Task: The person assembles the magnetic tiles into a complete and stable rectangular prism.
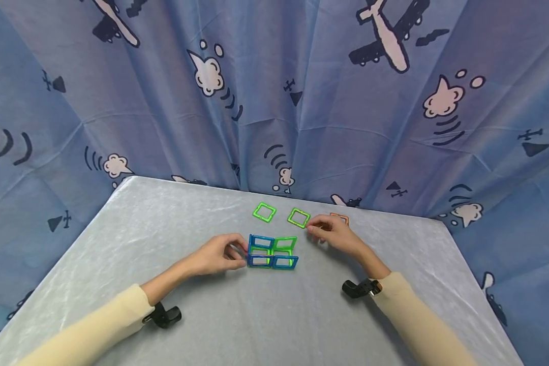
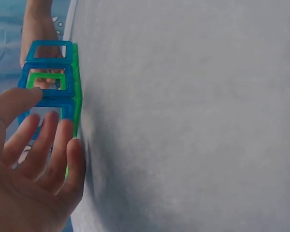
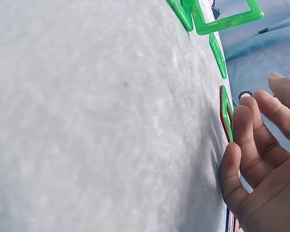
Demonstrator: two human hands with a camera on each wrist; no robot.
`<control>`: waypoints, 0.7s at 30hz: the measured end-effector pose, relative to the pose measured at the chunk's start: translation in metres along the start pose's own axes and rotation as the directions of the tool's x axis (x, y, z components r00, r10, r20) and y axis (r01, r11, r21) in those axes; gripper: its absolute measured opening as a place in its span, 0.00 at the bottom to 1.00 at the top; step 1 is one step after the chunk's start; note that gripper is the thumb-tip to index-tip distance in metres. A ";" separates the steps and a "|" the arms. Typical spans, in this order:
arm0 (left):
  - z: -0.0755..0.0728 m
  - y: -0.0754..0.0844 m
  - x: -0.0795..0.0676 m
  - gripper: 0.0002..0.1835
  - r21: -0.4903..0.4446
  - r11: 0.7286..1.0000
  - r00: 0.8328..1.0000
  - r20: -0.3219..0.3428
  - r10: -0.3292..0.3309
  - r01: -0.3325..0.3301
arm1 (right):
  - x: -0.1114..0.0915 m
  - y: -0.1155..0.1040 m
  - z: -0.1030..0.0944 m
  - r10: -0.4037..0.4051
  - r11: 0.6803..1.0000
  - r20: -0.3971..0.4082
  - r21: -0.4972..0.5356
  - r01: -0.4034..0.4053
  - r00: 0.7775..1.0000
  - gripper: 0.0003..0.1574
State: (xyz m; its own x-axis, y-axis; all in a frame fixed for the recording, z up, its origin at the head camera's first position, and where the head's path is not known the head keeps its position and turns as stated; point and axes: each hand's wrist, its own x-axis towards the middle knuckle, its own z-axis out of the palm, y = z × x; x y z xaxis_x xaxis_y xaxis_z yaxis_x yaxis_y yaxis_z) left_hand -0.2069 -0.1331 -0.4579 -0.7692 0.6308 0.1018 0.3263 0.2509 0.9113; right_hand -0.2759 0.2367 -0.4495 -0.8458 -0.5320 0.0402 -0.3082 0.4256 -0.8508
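A small box-like structure of blue and green magnetic tiles (image 1: 272, 262) stands mid-table, with a green base and upright frames. My left hand (image 1: 216, 254) is at its left end, fingers loosely bent, with the thumb and fingertips at a blue tile (image 2: 48, 65); whether they touch is unclear. Behind and to the right, my right hand (image 1: 334, 234) hovers low with relaxed fingers beside a green square tile (image 1: 299, 217). In the right wrist view, its fingertips are close to a green tile (image 3: 225, 108) with a red edge beneath. No tile shows between thumb and fingers there.
Another green square tile (image 1: 264, 212) lies behind the structure. An orange tile (image 1: 343, 218) is partly hidden behind my right hand, and stacked blue and orange edges (image 3: 232, 223) show in the right wrist view. A patterned blue curtain (image 1: 274, 101) hangs along the back of the table (image 1: 256, 325).
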 end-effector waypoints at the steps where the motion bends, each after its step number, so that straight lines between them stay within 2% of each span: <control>1: 0.000 0.000 0.001 0.15 0.008 1.000 1.000 -0.024 0.001 -0.001 | 0.001 0.001 0.000 -0.001 1.000 0.001 -0.003 0.001 1.000 0.15; 6: 0.002 0.004 0.006 0.28 0.078 0.997 0.993 -0.119 -0.019 0.029 | 0.004 0.002 -0.002 0.010 1.000 -0.008 -0.027 -0.010 1.000 0.15; 12: 0.007 0.006 0.011 0.42 0.120 0.991 0.992 -0.120 -0.047 0.061 | 0.009 0.004 -0.006 0.002 0.997 -0.029 -0.078 -0.004 1.000 0.16; 17: 0.008 0.004 0.016 0.39 0.101 0.993 0.993 -0.107 -0.052 0.063 | 0.016 0.004 -0.012 0.001 0.990 -0.071 -0.144 -0.011 0.997 0.21; 21: 0.007 0.000 0.017 0.35 0.085 0.995 0.996 -0.083 -0.045 0.052 | 0.023 0.005 -0.015 0.008 0.978 -0.087 -0.206 -0.025 0.996 0.29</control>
State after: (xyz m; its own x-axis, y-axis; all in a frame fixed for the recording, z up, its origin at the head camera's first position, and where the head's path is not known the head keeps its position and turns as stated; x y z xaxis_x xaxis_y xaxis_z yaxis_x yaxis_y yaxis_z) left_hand -0.2158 -0.1169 -0.4590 -0.8259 0.5560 0.0938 0.3318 0.3447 0.8782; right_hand -0.3031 0.2374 -0.4453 -0.8827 -0.4633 0.0790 -0.3697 0.5806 -0.7255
